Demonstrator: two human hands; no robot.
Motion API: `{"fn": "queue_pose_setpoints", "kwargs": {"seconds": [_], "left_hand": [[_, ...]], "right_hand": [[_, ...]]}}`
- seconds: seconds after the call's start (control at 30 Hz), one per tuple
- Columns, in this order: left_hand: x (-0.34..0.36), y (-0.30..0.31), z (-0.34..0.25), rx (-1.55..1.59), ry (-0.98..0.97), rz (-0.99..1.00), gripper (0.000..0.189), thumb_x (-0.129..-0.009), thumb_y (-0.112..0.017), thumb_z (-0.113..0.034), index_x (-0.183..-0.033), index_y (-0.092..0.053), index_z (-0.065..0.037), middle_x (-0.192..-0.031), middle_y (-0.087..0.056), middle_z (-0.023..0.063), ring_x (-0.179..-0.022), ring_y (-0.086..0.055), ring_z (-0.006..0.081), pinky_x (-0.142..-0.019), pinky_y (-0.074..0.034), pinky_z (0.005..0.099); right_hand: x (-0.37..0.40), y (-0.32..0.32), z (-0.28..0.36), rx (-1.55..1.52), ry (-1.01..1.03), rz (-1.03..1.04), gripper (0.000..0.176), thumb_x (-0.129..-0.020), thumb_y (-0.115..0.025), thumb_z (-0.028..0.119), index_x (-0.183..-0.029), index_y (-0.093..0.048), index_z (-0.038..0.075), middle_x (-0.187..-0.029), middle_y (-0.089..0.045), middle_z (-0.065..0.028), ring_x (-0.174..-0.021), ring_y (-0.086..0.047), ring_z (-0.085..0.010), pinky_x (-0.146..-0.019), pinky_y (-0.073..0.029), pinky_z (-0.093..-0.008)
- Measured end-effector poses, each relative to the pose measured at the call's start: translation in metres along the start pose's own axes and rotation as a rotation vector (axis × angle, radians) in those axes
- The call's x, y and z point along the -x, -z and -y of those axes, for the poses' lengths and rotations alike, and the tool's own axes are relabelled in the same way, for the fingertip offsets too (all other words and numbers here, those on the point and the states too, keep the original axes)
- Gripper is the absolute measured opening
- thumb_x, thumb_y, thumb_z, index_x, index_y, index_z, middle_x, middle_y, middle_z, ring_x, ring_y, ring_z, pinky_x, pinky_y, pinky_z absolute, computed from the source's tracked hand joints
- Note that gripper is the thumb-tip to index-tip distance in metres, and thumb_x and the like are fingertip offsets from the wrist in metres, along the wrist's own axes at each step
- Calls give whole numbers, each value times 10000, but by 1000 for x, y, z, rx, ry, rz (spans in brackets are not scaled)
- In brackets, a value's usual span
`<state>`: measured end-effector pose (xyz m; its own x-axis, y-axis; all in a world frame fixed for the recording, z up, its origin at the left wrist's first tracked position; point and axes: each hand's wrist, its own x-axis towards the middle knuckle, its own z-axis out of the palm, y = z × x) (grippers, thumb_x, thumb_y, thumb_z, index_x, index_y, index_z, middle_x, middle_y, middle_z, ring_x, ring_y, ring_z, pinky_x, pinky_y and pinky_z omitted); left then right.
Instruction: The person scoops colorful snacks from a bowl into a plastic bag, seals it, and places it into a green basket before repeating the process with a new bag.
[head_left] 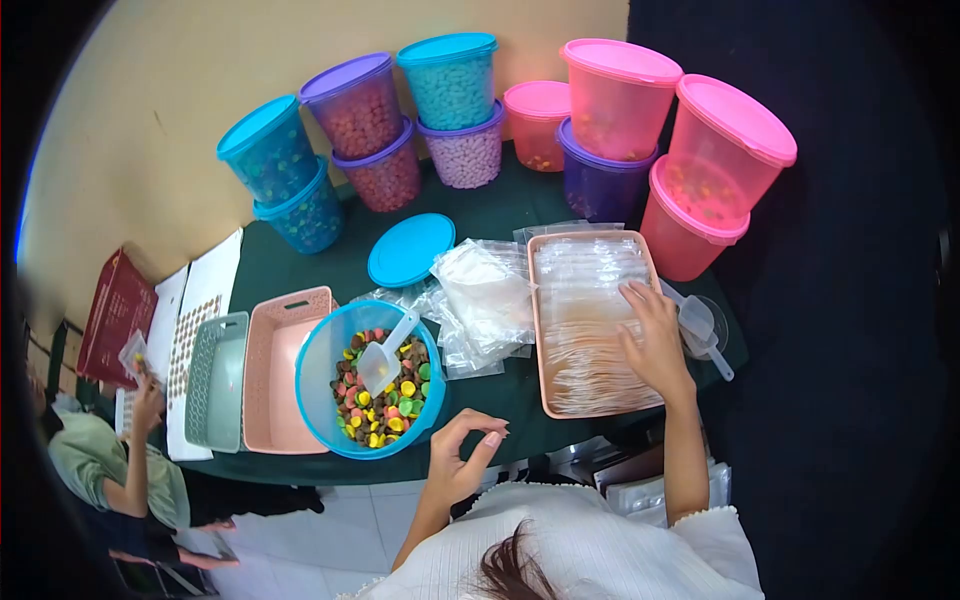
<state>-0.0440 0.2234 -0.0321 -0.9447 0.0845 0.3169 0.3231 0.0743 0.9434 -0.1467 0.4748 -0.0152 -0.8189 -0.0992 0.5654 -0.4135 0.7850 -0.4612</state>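
Observation:
My right hand (655,340) rests over the right side of a pink tray (542,375) filled with rows of clear plastic bags (590,365); its fingers are apart and touch the bags. My left hand (466,452) hovers by the table's front edge, right of a blue bowl (312,385). Its thumb and fingers are curled towards each other, and whatever they may hold is too small to make out. The bowl contains colourful candies (385,410) with a clear scoop (378,365) lying on them. Loose clear bags (485,300) lie between bowl and tray.
Stacked lidded tubs (460,90) line the back. A blue lid (412,250) lies behind the bowl. Left are an empty pink basket (285,375) and a green basket (215,385). Another scoop (700,325) sits right of the tray. Another person (110,460) is at far left.

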Motion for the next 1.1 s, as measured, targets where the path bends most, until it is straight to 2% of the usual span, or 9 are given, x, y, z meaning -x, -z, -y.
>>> {"fn": "queue_pose_setpoints", "kwargs": {"seconds": [0.17,0.27,0.4,0.47,0.6,0.67,0.77,0.9,1.1], "left_hand": [[8,-2,-1,-10,55,-170,101,-765,-533,-5,-851,-570,32,-766,-589,117,-712,-561,169,-662,-441,261],[17,4,-6,-46,73,-231,97,-772,-523,-6,-849,-567,34,-773,-586,120,-718,-559,170,-679,-437,261],[21,17,-4,-39,128,-317,94,-775,-520,-2,-855,-557,30,-791,-582,120,-731,-558,165,-690,-439,262],[22,22,-4,-26,137,-312,105,-784,-508,-4,-875,-545,32,-803,-561,107,-741,-546,155,-693,-435,262],[19,23,-9,-8,99,-322,102,-760,-535,-2,-854,-561,26,-807,-585,124,-736,-559,176,-688,-439,269],[25,32,-16,16,68,-297,115,-742,-545,3,-853,-572,20,-815,-592,127,-735,-560,191,-690,-438,280],[30,53,-21,-17,28,-250,129,-769,-512,-46,-872,-537,28,-812,-544,118,-744,-541,179,-698,-438,288],[28,94,-27,195,-98,-329,108,-768,-528,-37,-850,-552,29,-783,-571,143,-729,-550,204,-694,-435,298],[-1,176,-11,420,-141,-104,124,-785,-509,-45,-870,-550,35,-795,-566,157,-736,-561,213,-674,-451,313]], "right_hand": [[-34,-37,-25,39,193,176,338,-760,-550,197,-1042,-547,10,-1093,-530,-158,-1022,-462,-310,-951,-249,-414],[-48,-39,-33,-13,5,836,440,-850,-387,349,-1102,-516,12,-895,-595,-202,-823,-573,-343,-808,-391,-422],[-37,-56,-58,-239,-148,874,325,-828,-455,270,-979,-577,9,-830,-599,-208,-740,-572,-386,-734,-421,-436],[-34,-66,-60,-90,-310,645,176,-786,-551,168,-794,-620,7,-716,-602,-199,-766,-593,-340,-705,-434,-425],[-53,-66,-49,177,-197,571,73,-707,-591,86,-660,-619,37,-736,-586,-181,-755,-581,-335,-672,-437,-420],[-62,-71,-58,286,265,611,55,-652,-615,107,-680,-635,64,-782,-567,-163,-744,-564,-314,-661,-437,-403],[-63,-87,-74,224,76,882,61,-593,-613,114,-637,-637,81,-812,-556,-155,-784,-554,-317,-701,-434,-402],[-62,-71,-56,208,124,607,69,-649,-584,102,-668,-651,94,-802,-559,-120,-805,-552,-284,-712,-430,-394],[-44,-24,65,-183,-221,-739,126,-875,-473,94,-864,-533,-17,-826,-612,-85,-739,-568,-118,-662,-450,-237]]}}
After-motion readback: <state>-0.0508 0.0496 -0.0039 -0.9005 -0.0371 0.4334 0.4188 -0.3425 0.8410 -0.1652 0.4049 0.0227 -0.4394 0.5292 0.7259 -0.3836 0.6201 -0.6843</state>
